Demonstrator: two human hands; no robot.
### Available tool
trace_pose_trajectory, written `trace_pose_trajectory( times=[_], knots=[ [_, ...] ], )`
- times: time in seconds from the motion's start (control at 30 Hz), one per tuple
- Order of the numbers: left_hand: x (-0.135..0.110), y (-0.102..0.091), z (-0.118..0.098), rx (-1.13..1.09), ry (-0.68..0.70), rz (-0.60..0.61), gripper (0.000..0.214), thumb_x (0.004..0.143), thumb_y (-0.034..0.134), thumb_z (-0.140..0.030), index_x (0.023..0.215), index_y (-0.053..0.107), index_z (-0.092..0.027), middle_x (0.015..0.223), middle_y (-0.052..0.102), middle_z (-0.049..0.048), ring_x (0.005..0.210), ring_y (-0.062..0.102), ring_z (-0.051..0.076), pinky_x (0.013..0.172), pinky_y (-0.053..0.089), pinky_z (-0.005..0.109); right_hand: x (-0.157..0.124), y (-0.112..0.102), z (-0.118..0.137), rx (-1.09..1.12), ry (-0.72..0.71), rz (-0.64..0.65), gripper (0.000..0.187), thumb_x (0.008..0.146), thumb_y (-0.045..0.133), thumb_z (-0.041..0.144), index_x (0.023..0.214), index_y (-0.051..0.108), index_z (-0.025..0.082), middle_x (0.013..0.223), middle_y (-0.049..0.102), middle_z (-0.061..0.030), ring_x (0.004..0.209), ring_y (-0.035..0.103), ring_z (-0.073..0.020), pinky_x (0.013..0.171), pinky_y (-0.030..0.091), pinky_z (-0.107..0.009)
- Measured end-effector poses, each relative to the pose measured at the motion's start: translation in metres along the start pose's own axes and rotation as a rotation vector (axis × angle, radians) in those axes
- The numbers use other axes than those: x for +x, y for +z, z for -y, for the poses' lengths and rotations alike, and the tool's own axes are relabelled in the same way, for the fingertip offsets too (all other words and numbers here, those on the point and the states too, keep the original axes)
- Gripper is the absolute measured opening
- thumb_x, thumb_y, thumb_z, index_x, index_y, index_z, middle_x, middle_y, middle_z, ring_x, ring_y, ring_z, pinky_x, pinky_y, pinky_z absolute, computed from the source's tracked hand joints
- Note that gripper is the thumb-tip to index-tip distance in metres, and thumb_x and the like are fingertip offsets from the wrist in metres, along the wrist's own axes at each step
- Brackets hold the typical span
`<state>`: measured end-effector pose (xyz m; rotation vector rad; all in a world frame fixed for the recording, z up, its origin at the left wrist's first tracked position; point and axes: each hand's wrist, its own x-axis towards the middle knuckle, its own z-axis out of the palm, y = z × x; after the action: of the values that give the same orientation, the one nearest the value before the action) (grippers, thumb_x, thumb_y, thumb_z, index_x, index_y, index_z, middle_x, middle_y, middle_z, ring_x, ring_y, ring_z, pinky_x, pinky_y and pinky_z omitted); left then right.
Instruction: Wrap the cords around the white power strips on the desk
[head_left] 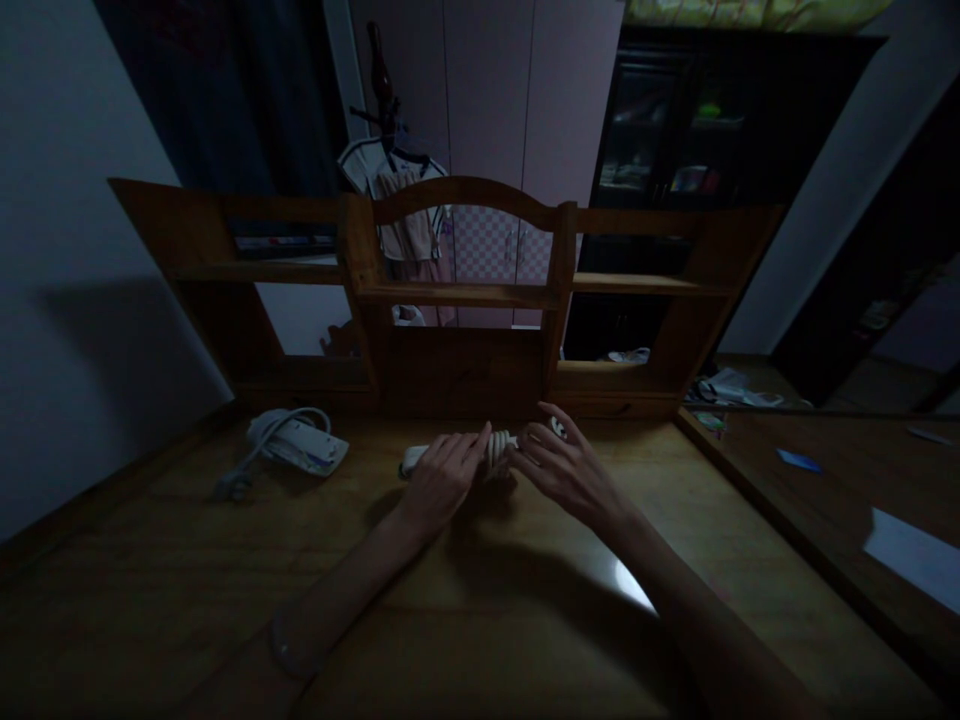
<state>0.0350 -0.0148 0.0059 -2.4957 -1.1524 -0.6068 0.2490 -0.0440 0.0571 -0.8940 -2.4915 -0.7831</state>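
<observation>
A white power strip [412, 459] lies across the middle of the wooden desk, its white cord [497, 450] wound in several coils around the right part. My left hand [448, 470] is closed over the strip from above and covers most of it. Beside the coils, my right hand [553, 462] has its fingers bent and pinched on the cord. A small pale end [558, 428], perhaps the plug, shows by its fingers; dim light hides the detail. To the left rests a second white power strip [304, 445] with its cord looped over it and a grey plug [234, 487].
Behind my hands rises a wooden shelf unit [459, 295] along the back of the desk [480, 620]. A wall [90, 330] bounds the left side. On the lower wooden surface at right are a blue card [799, 460] and white paper [915, 555].
</observation>
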Motion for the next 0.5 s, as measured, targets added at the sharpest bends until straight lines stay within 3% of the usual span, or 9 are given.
trace_pose_trajectory(
  times=[0.13, 0.23, 0.33, 0.4, 0.5],
  knots=[
    [-0.005, -0.002, -0.006, -0.225, 0.108, 0.095, 0.087, 0.076, 0.048, -0.012, 0.147, -0.002, -0.013, 0.114, 0.055, 0.0127, 0.102, 0.051, 0.025, 0.089, 0.040, 0.038, -0.004, 0.006, -0.010, 0.007, -0.033, -0.011, 0.020, 0.095, 0.041, 0.018, 0.095, 0.061, 0.020, 0.085, 0.061, -0.0022, 0.089, 0.052, -0.0160, 0.110, 0.023, -0.046],
    [-0.009, -0.002, -0.013, -0.411, 0.174, 0.138, 0.095, 0.072, 0.051, -0.013, 0.147, -0.007, -0.014, 0.123, 0.052, 0.0145, 0.109, 0.049, 0.027, 0.091, 0.041, 0.039, -0.008, 0.015, -0.020, 0.129, 0.050, -0.007, 0.021, 0.094, 0.046, 0.030, 0.086, 0.062, 0.019, 0.079, 0.060, -0.0023, 0.085, 0.053, -0.0158, 0.108, 0.026, -0.044],
    [-0.011, -0.005, -0.019, -0.511, 0.173, 0.145, 0.099, 0.068, 0.051, -0.011, 0.146, -0.009, -0.015, 0.124, 0.051, 0.0149, 0.110, 0.049, 0.028, 0.093, 0.041, 0.042, -0.015, 0.025, -0.033, 0.446, 0.227, 0.039, 0.028, 0.087, 0.055, 0.042, 0.077, 0.064, 0.018, 0.073, 0.061, -0.0013, 0.077, 0.056, -0.0143, 0.097, 0.037, -0.039],
    [-0.011, -0.008, -0.022, -0.558, 0.178, 0.149, 0.100, 0.066, 0.051, -0.010, 0.146, -0.009, -0.016, 0.124, 0.051, 0.0146, 0.109, 0.050, 0.027, 0.092, 0.042, 0.043, -0.019, 0.029, -0.038, 0.717, 0.364, 0.111, 0.034, 0.083, 0.058, 0.048, 0.076, 0.066, 0.016, 0.072, 0.062, -0.0017, 0.072, 0.056, -0.0134, 0.079, 0.045, -0.030],
    [-0.012, -0.014, -0.031, -0.593, 0.213, 0.129, 0.100, 0.065, 0.052, -0.010, 0.147, -0.005, -0.016, 0.122, 0.052, 0.0145, 0.107, 0.051, 0.028, 0.091, 0.043, 0.044, -0.024, 0.031, -0.042, 1.078, 0.501, 0.232, 0.040, 0.079, 0.060, 0.052, 0.078, 0.068, 0.013, 0.073, 0.064, -0.0029, 0.069, 0.057, -0.0136, 0.063, 0.044, -0.023]
  ],
)
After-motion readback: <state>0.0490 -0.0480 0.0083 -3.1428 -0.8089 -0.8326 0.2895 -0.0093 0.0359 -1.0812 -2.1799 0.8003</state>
